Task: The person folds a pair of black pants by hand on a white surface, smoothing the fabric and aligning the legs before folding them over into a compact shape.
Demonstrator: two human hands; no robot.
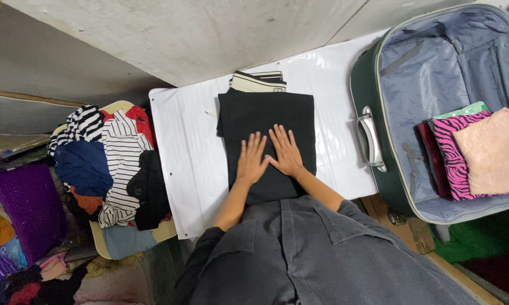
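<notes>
Nearest the camera, the person's grey shirt fills the lower middle of the view, and both bare forearms reach forward from it over the desk, which is covered by a white plastic sheet. The left hand and the right hand lie flat, palms down, side by side on a folded black garment; the thumbs nearly meet and the fingers are spread and point away from the body. Neither grip is closed on anything: both hands are open and simply press on the cloth, which lies directly beneath them, its near edge running under the wrists towards the shirt. The garment sits in the middle of the desk as a neat upright rectangle. Just past its far edge a folded cream and black striped cloth pokes out from beneath it. To the left, beside the desk, a loose pile of clothes, striped, navy, red and black, rests on a pale board. To the right an open green suitcase with a grey lining stands against the desk end, holding a small folded stack: a pink top, a pink and black zebra-print piece and a dark red one
</notes>
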